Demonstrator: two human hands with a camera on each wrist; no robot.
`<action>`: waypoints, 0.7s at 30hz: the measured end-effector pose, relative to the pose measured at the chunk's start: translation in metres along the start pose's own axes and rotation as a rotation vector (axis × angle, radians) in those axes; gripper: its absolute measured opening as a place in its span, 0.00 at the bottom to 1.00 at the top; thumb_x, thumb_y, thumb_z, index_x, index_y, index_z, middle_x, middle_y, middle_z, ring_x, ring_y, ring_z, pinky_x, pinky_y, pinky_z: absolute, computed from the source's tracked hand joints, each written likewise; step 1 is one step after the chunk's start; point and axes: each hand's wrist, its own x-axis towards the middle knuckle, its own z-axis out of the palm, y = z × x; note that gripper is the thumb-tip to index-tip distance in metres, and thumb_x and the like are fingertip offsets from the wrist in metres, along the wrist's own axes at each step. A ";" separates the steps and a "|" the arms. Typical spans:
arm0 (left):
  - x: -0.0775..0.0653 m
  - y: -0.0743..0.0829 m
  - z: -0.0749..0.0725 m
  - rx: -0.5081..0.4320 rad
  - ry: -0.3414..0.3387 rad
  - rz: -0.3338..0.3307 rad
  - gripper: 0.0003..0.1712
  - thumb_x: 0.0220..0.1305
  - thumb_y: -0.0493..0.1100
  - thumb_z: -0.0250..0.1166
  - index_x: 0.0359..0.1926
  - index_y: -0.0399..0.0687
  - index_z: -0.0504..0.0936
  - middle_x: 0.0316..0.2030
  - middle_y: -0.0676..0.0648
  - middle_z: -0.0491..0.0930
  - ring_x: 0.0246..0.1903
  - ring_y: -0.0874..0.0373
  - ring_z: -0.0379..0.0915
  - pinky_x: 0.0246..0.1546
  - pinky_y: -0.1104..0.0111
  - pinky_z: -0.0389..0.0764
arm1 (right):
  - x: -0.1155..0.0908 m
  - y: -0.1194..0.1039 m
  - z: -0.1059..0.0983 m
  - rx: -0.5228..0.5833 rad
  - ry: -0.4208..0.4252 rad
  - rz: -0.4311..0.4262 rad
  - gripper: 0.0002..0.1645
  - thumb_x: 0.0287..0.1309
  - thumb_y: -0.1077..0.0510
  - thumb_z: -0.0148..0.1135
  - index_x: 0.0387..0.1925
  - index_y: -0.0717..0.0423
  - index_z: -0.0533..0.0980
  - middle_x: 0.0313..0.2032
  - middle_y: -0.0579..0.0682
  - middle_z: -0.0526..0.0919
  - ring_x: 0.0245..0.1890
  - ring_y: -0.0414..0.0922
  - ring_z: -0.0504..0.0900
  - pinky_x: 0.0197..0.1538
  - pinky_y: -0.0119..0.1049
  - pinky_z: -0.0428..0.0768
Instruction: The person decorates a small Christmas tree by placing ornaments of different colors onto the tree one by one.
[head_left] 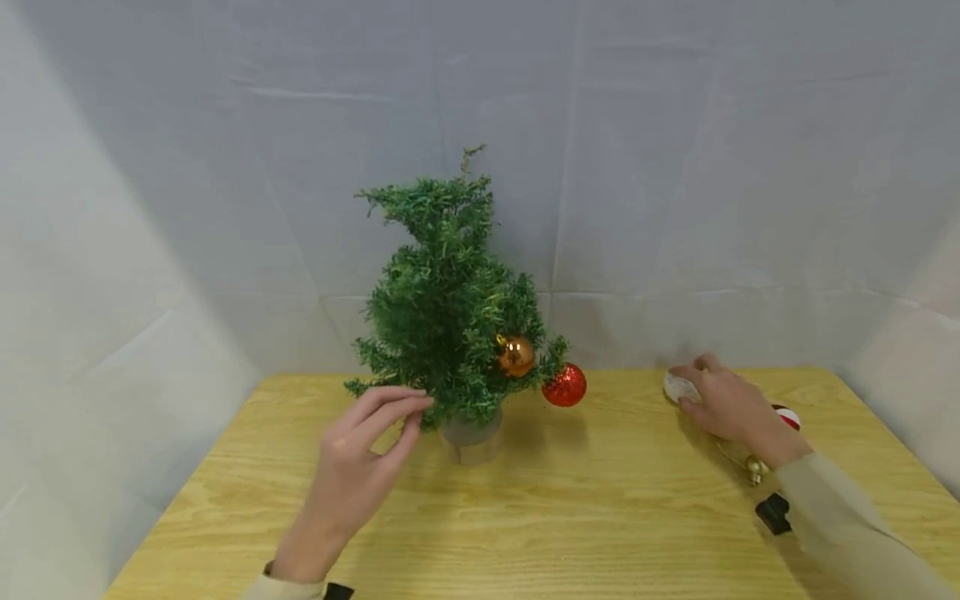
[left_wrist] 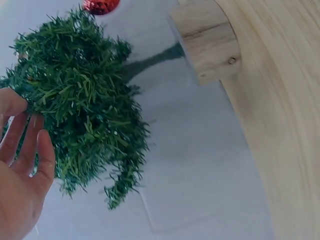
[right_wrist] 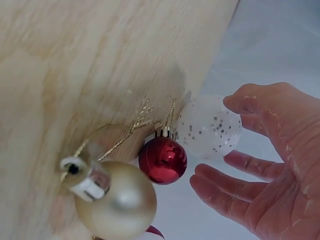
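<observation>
A small artificial Christmas tree (head_left: 442, 308) stands on the table, its trunk set in a round wooden base (left_wrist: 212, 42). An orange bauble (head_left: 516, 357) and a glittery red bauble (head_left: 565, 385) hang on its right side. At the lower left foliage my left hand (head_left: 363, 458) pinches a branch tip between thumb and fingers. Over on the right, my right hand (head_left: 723, 404) has its thumb and fingers around a clear white bauble with glitter specks (right_wrist: 207, 127). Close beside that bauble is a shiny dark red bauble (right_wrist: 162, 160) with a gold loop.
A matte gold bauble (right_wrist: 117, 200) lies near the right wrist, with gold string by it. A red and white bauble (head_left: 786, 417) shows partly behind the right wrist. Pale cloth (head_left: 637, 167) hangs behind the wooden table (head_left: 525, 533).
</observation>
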 end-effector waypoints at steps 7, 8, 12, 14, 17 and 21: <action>0.006 0.005 0.005 0.015 -0.059 0.069 0.18 0.52 0.24 0.72 0.45 0.41 0.89 0.43 0.46 0.86 0.42 0.55 0.84 0.47 0.80 0.80 | -0.002 -0.005 0.005 0.000 0.052 -0.005 0.22 0.63 0.60 0.68 0.55 0.65 0.75 0.49 0.71 0.73 0.29 0.50 0.79 0.31 0.45 0.81; 0.007 0.007 0.006 0.027 -0.069 0.074 0.18 0.52 0.25 0.73 0.45 0.42 0.89 0.43 0.47 0.86 0.42 0.55 0.84 0.46 0.78 0.80 | -0.001 -0.005 0.005 0.004 0.052 -0.009 0.21 0.62 0.61 0.68 0.54 0.65 0.74 0.48 0.71 0.73 0.29 0.50 0.79 0.32 0.45 0.80; 0.010 0.015 0.010 0.057 -0.103 0.087 0.17 0.53 0.27 0.74 0.44 0.43 0.90 0.44 0.48 0.87 0.43 0.55 0.84 0.45 0.69 0.82 | 0.001 -0.004 0.007 0.012 0.043 -0.014 0.18 0.61 0.62 0.68 0.49 0.63 0.72 0.47 0.69 0.74 0.29 0.49 0.77 0.32 0.44 0.78; 0.011 0.018 0.014 0.061 -0.110 0.095 0.16 0.53 0.29 0.74 0.44 0.44 0.90 0.44 0.48 0.87 0.43 0.55 0.84 0.44 0.66 0.83 | 0.002 -0.004 0.008 0.011 0.046 -0.015 0.17 0.60 0.62 0.69 0.46 0.62 0.71 0.46 0.68 0.74 0.28 0.48 0.76 0.31 0.43 0.77; 0.013 0.023 0.020 0.088 -0.117 0.108 0.15 0.55 0.31 0.75 0.44 0.46 0.90 0.44 0.49 0.87 0.42 0.56 0.84 0.40 0.64 0.83 | 0.002 -0.003 0.009 0.011 0.046 -0.014 0.16 0.59 0.63 0.69 0.43 0.61 0.71 0.45 0.68 0.74 0.28 0.48 0.75 0.31 0.42 0.76; 0.016 0.029 0.030 0.142 -0.115 0.150 0.14 0.55 0.33 0.75 0.44 0.49 0.91 0.44 0.50 0.87 0.40 0.57 0.84 0.35 0.66 0.80 | 0.002 -0.003 0.009 0.015 0.048 -0.008 0.16 0.59 0.63 0.69 0.43 0.61 0.71 0.44 0.67 0.75 0.28 0.48 0.75 0.31 0.42 0.76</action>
